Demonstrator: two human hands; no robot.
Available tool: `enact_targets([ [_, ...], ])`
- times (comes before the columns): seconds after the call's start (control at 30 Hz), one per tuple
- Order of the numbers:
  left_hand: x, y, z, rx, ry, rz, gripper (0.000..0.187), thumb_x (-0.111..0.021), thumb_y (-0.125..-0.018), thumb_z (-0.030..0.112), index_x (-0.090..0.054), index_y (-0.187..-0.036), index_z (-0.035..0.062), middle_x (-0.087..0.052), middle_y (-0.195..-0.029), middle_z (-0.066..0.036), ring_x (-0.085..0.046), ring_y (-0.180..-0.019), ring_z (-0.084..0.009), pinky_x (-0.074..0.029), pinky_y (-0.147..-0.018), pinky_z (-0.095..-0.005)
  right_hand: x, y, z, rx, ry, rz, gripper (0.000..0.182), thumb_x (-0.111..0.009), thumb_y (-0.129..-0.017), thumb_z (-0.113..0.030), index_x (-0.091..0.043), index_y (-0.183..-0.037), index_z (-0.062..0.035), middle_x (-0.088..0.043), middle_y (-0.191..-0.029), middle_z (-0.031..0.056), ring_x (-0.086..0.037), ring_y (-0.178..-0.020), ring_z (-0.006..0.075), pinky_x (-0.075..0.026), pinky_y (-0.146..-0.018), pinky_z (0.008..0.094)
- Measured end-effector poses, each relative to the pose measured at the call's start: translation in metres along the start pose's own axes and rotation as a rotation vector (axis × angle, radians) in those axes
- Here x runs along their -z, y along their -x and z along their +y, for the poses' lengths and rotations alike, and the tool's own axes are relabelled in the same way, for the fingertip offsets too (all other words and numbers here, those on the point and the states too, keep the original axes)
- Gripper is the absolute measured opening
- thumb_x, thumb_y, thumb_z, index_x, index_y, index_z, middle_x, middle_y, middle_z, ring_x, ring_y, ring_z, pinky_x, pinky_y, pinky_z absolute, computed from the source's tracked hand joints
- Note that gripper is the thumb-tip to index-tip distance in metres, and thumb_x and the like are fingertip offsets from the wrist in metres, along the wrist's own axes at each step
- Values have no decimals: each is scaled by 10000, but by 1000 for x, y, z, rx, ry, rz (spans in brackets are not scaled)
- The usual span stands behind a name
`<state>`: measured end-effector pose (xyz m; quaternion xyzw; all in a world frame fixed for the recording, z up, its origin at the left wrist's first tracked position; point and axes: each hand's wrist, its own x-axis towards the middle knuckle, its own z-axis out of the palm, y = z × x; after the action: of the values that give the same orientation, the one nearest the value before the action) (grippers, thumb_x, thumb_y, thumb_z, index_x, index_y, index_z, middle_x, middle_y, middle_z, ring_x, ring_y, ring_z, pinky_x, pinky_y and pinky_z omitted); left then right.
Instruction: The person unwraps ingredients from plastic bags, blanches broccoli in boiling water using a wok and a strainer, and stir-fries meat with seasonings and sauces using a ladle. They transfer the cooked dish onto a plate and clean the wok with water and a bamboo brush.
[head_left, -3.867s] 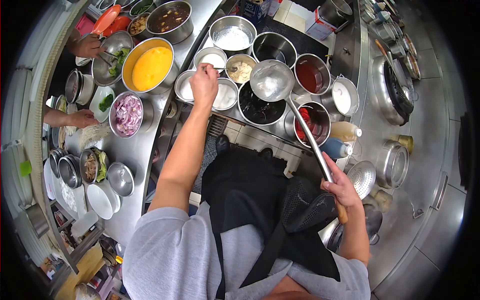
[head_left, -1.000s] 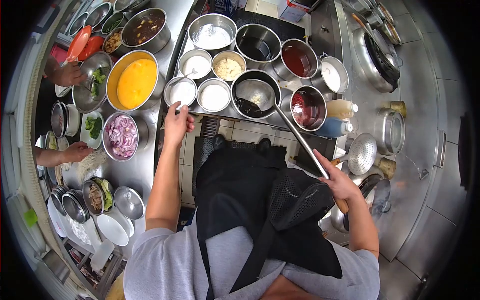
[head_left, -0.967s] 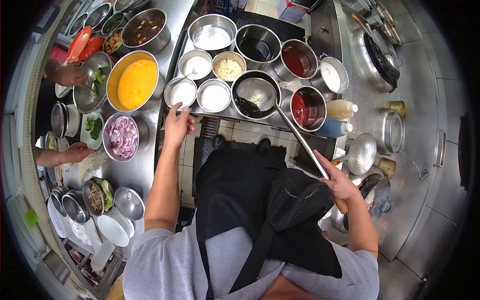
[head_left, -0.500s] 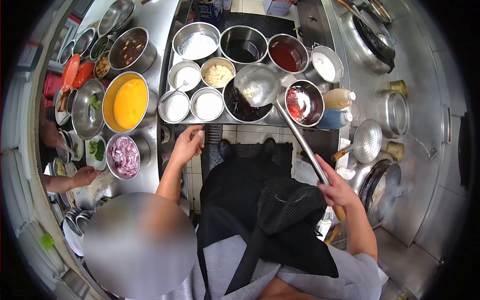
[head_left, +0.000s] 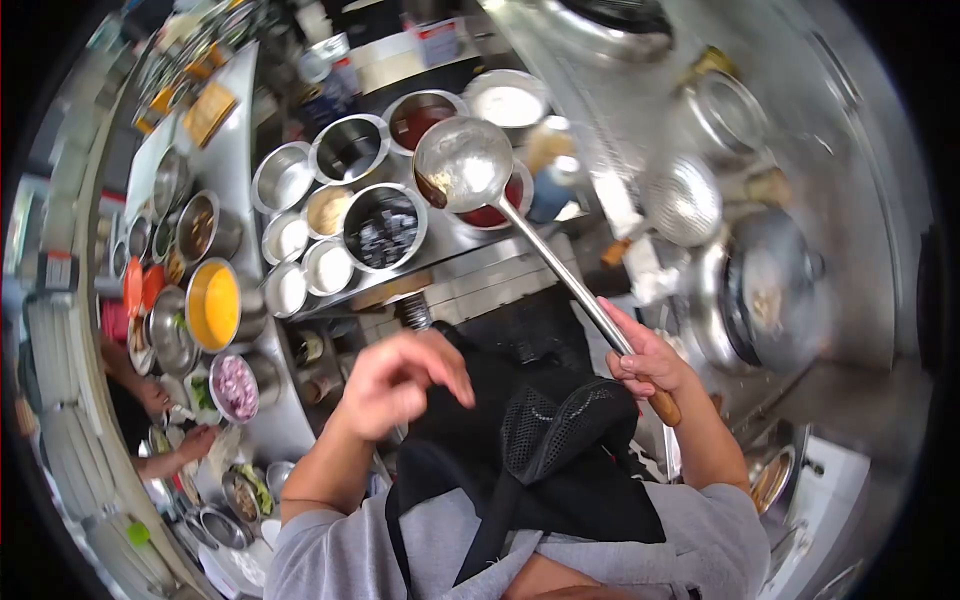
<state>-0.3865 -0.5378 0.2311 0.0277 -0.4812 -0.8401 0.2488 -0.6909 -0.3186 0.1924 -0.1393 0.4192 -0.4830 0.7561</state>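
My right hand grips the wooden-ended handle of a long metal ladle. The ladle's bowl hangs over the metal pots, with a little pale, chopped stuff and some dark liquid in it. Below it on the left is a pot of dark liquid, and a pot of red liquid is partly hidden behind the bowl. My left hand is raised in front of my body, blurred, its fingers curved and apart, with nothing seen in it.
On the left counter stand a pot of yellow liquid and a pot of sliced onion. Another person's hands are at the far left. To the right are a perforated skimmer and a steaming wok.
The view has turned toward the right. My right hand has moved the ladle up off the dark pot. My left hand has drawn back from the pots' edge toward my body.
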Motion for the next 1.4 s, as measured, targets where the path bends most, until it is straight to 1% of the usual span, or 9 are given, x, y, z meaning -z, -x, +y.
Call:
enact_targets([
  [0.2,-168,-78,-60,112,245,-1013,214,-642,-942,162,-604,-1041,-25,-619,-1013,-211,-659,-866,-340,-537,-779,-425,41,194,64,433,-235,307,939,-663,-862,-119,-69,-1577,-255,-470,-707,52,-371,-393,71,-278,-359,218],
  [0.53,-304,-108,-121,159,211,-1440,280,-683,-895,231,-568,-1043,25,-584,-926,-99,-595,-752,-284,-481,-548,-337,172,325,119,504,-71,1225,877,-539,-843,4,-107,-1573,-218,-507,-716,55,-459,-445,131,-386,-419,289],
  [0.67,-313,-118,-119,211,309,-1432,291,-704,-878,211,-570,-1044,14,-585,-891,-105,-589,-697,-279,-470,-515,-337,250,303,126,453,170,1490,865,-533,-833,8,-123,-1571,-180,-560,-743,95,-491,-460,150,-428,-449,308],
  [0.73,-311,-132,-107,209,367,-1447,286,-718,-868,188,-578,-1036,4,-582,-852,-118,-591,-677,-283,-470,-504,-354,309,278,148,108,943,1991,819,-519,-861,25,-154,-1566,-176,-509,-693,64,-513,-494,137,-431,-430,318],
  [0.93,-304,-164,-59,127,503,-1500,282,-739,-882,206,-604,-940,-34,-586,-798,-142,-585,-593,-244,-453,-462,-319,207,283,103,366,-13,1252,821,-541,-864,9,-149,-1566,-155,-643,-974,145,-514,-508,158,-454,-476,317],
  [1.03,-245,-173,-59,124,288,-1495,543,-705,-865,468,-617,-983,-54,-581,-956,-195,-623,-756,-296,-532,-626,-400,199,290,99,423,-122,1181,836,-553,-855,11,-140,-1566,-142,-645,-1091,170,-506,-503,166,-459,-492,313],
  [1.2,-159,-164,-61,52,-58,-626,618,-625,-882,572,-547,-1061,-15,-559,-992,-199,-618,-848,-277,-528,-753,-402,220,254,84,160,363,1807,796,-540,-868,-13,-149,-1557,-90,-618,-1177,238,-556,-529,187,-487,-523,347],
  [1.3,-108,-172,-73,128,-164,-513,612,-652,-868,559,-531,-1095,4,-553,-1001,-149,-590,-874,-247,-500,-764,-371,224,249,89,-233,636,1935,792,-536,-874,-27,-141,-1557,-89,-600,-1225,266,-584,-548,196,-506,-553,362],
  [1.4,-87,-183,-75,211,-192,-513,584,-661,-873,540,-539,-1103,17,-565,-1046,-143,-581,-917,-232,-487,-814,-368,171,251,78,68,338,1681,837,-557,-868,-33,-101,-1565,-112,-662,-1006,211,-553,-515,175,-487,-512,342],
])
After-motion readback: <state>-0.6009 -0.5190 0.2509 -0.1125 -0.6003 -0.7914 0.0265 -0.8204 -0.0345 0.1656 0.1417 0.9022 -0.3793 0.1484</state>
